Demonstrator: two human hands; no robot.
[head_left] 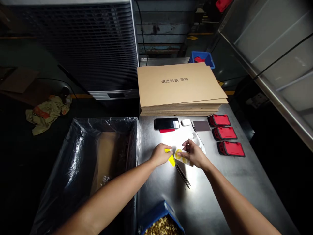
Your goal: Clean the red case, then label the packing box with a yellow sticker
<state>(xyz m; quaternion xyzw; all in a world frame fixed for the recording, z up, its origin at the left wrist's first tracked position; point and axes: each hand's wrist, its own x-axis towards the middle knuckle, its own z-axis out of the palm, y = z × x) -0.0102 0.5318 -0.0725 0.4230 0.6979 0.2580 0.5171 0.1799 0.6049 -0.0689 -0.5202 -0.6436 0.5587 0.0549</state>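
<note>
My left hand (160, 155) is closed around a small yellow tool or strip (171, 158) on the steel table (220, 189). My right hand (193, 153) pinches a small white sheet with round yellow stickers (181, 156), pressing it to the table beside the left hand. The two hands nearly touch over the sheet. A pair of metal tweezers (183, 175) lies on the table just in front of them.
Behind the hands lie a black phone (166, 123), a white earbud case (186, 122), a dark card (201, 125) and three red-and-black cases (226, 133). A stack of flat cardboard (179, 86) stands further back. A plastic-lined bin (97, 163) is left; a blue tray (161, 222) of small golden parts is near.
</note>
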